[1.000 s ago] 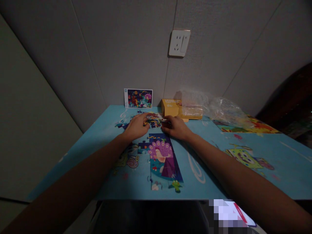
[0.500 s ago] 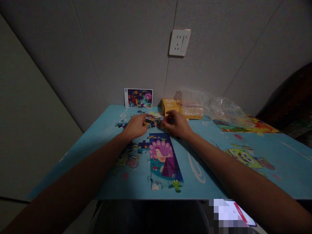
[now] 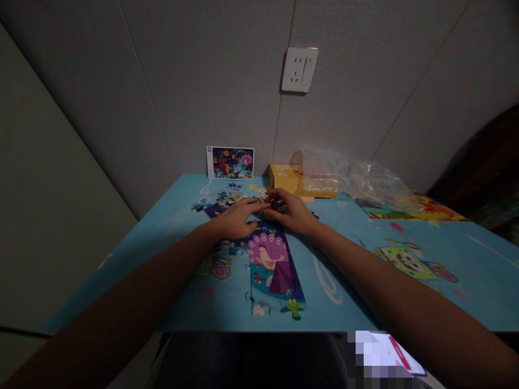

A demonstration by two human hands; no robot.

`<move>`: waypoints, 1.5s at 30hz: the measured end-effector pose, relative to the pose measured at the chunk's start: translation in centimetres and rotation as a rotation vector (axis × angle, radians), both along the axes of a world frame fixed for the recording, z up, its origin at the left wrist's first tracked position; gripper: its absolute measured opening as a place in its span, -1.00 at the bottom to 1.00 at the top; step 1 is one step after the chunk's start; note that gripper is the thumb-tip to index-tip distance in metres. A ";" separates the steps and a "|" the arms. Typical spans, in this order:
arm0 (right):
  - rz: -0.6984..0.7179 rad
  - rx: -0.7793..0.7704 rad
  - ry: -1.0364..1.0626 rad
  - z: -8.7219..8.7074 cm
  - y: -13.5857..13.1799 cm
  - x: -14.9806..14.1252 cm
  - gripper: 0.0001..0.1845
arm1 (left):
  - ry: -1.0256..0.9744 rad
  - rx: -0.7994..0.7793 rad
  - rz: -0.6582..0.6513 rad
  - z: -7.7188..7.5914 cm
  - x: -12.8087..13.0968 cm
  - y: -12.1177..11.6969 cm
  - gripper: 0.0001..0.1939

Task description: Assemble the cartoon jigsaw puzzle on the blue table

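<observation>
From my remote seat I see, going left to right, loose puzzle pieces [image 3: 229, 197] below an upright picture card [image 3: 233, 163], then the left hand [image 3: 235, 220], flat with fingers stretched rightward. The joined puzzle section [image 3: 275, 270] lies mid-table, running toward the near edge, its far end by both hands; the right hand [image 3: 292, 212] is curled, fingertips close to the left's, and I cannot tell whether either pinches a piece. Beyond sit a yellow box [image 3: 284, 178] and clear plastic wrapping [image 3: 377, 183].
</observation>
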State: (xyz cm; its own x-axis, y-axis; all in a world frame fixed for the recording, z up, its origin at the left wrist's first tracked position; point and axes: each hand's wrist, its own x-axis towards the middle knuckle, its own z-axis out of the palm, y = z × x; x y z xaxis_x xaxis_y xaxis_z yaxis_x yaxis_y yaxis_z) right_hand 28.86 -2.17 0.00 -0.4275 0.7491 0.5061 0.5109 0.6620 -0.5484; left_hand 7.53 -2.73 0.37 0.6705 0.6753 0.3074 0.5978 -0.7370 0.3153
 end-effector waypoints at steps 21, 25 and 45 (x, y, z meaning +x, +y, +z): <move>-0.303 -0.006 -0.447 -0.5 0.8 0.6 -0.53 | 0.074 -0.005 0.202 -0.2 0.0 0.5 -0.42; -0.301 -0.003 -0.408 -0.8 1.1 0.6 -0.48 | 0.081 0.003 0.208 0.0 0.0 0.4 -0.42; -0.313 -0.048 -0.435 -0.6 1.2 0.7 -0.49 | 0.077 0.005 0.222 -0.3 0.0 0.6 -0.43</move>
